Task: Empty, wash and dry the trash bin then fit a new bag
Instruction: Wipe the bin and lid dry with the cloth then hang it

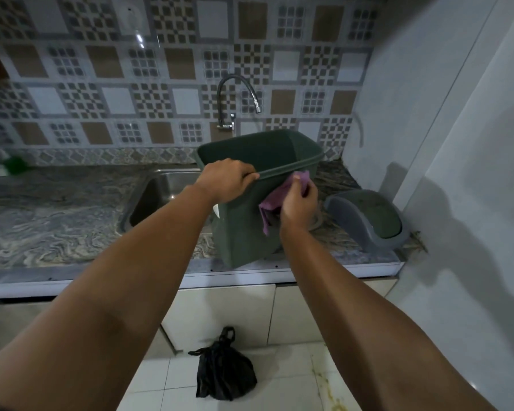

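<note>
The left hand (226,180) curls its fingers over the rim of the green trash bin (244,229) on the table (57,221) (beside the sink (161,197)), while the right hand (298,204) pinches a purple cloth (272,200) against its side.

Dim light. Before me the marbled countertop (57,221) carries a steel sink (161,200); patterned wall tiles (101,84) rise behind it, white floor tiles (294,381) below.

Both arms reach forward. The left hand (224,180) grips the bin (247,232) rim; the right hand (298,204) pinches a cloth (275,198) against its side.
</note>
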### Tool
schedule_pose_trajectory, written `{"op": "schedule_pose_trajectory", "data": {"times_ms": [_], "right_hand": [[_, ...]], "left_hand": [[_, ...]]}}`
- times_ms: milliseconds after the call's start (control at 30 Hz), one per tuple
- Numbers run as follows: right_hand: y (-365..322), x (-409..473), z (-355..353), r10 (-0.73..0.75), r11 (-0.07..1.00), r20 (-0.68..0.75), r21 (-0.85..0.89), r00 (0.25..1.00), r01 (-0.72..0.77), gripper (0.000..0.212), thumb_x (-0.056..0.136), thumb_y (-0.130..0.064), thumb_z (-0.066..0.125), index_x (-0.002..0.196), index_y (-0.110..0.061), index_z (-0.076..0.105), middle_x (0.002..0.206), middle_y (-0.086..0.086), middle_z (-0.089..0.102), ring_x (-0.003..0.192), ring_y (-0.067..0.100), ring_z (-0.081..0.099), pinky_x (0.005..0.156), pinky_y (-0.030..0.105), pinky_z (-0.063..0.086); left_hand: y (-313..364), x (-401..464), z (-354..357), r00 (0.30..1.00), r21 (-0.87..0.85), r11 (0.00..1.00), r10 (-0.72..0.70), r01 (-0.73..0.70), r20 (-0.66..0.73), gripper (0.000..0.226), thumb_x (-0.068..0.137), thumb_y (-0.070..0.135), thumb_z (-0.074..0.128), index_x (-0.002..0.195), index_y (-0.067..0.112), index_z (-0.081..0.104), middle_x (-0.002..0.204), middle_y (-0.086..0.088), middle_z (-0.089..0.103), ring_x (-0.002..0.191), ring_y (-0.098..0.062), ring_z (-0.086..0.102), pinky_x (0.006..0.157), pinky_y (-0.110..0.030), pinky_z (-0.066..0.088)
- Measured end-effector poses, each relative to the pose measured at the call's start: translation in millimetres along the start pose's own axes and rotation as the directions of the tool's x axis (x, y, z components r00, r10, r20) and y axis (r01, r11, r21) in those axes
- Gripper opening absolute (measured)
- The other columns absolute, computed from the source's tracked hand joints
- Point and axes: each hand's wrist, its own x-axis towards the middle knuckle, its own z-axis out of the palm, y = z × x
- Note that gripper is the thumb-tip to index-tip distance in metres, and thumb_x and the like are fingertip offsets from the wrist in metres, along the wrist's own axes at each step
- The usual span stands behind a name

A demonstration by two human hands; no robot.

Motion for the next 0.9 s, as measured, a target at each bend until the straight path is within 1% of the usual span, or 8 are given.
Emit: {"op": "schedule_pose_trajectory", "data": {"times_ms": [100,333,433,533,633,767,867,900], "right_hand": [[17.7,-25.3,30.1,-0.12,0.991,0.064,-0.05,0.991,0.123,0.053,0.106,-0.036,0.049,0.155,-0.017,0.045,0.149,0.01,0.055,0.134,0.025,0.052,0.116,0.041,0.04],[47.1,-44.1,61.5,-0.188,0.974,0.018,-0.124,0.982,0.189,0.045,0.109,-0.019,0.049,0.15,-0.001,0.047,0.154,0.02,0.044,0.138,0.033,0.044,0.102,0.017,0.031],[61.7,-45.7,68.1,-0.174,0.978,-0.009,-0.12,0.985,0.172,0.049,0.109,-0.022,0.049,0.153,-0.003,0.044,0.155,0.019,0.042,0.139,0.034,0.045,0.108,0.026,0.036],[90.3,-47.4,72.2,-0.056,0.989,-0.067,-0.144,0.996,0.045,0.048,0.109,-0.024,0.048,0.153,-0.004,0.044,0.155,0.019,0.043,0.137,0.035,0.046,0.108,0.031,0.037],[128.5,-54.0,67.3,0.17,0.973,-0.122,-0.138,0.978,-0.187,0.039,0.108,-0.021,0.047,0.143,-0.004,0.052,0.143,0.023,0.054,0.124,0.041,0.057,0.094,0.034,0.044],[159.2,-56.2,66.7,0.574,0.819,-0.075,0.054,0.815,-0.572,0.037,0.108,-0.027,0.044,0.143,-0.015,0.049,0.129,0.015,0.06,0.112,0.041,0.065,0.097,0.049,0.056],[144.4,-56.0,68.7,0.549,0.836,-0.101,0.087,0.83,-0.542,0.017,0.106,-0.021,0.041,0.105,-0.021,0.058,0.1,0.004,0.059,0.093,0.029,0.064,0.077,0.031,0.055],[130.6,-60.2,69.1,0.522,0.853,-0.112,0.091,0.846,-0.514,0.018,0.107,-0.02,0.04,0.105,-0.02,0.058,0.098,0.003,0.059,0.095,0.029,0.061,0.076,0.03,0.05]], "left_hand": [[0.1,9.8,1.9,0.998,-0.082,0.997,0.004,0.001,0.066,0.032,0.105,0.048,0.044,0.109,0.031,0.071,0.098,0.005,0.069,0.095,-0.023,0.065,0.077,-0.035,0.047],[-13.2,17.3,0.9,0.992,-0.176,0.984,0.037,-0.016,0.119,0.026,0.104,0.048,0.047,0.098,0.036,0.07,0.088,0.012,0.065,0.087,-0.017,0.064,0.079,-0.038,0.053],[-17.9,16.6,1.7,0.992,-0.189,0.981,0.057,-0.036,0.109,0.028,0.105,0.044,0.047,0.101,0.031,0.072,0.091,0.01,0.069,0.086,-0.016,0.064,0.079,-0.039,0.054],[-22.3,16.3,2.8,0.991,-0.21,0.976,0.088,-0.065,0.104,0.028,0.105,0.043,0.048,0.104,0.03,0.073,0.092,0.01,0.071,0.086,-0.015,0.064,0.078,-0.038,0.054],[-26.9,13.2,4.0,0.99,-0.221,0.971,0.112,-0.09,0.091,0.028,0.105,0.042,0.048,0.107,0.03,0.073,0.09,0.011,0.069,0.084,-0.015,0.064,0.073,-0.034,0.051],[-31.0,7.5,4.3,0.988,-0.2,0.974,0.128,-0.11,0.082,0.029,0.106,0.042,0.047,0.111,0.029,0.072,0.088,0.009,0.069,0.081,-0.014,0.063,0.071,-0.032,0.048],[-30.8,7.1,3.0,0.989,-0.193,0.975,0.125,-0.107,0.079,0.029,0.106,0.044,0.046,0.112,0.031,0.072,0.088,0.012,0.067,0.083,-0.015,0.062,0.071,-0.032,0.046],[-30.3,7.8,1.9,0.989,-0.192,0.976,0.12,-0.102,0.085,0.029,0.106,0.044,0.046,0.113,0.031,0.072,0.09,0.011,0.067,0.085,-0.015,0.063,0.072,-0.033,0.048]]}}
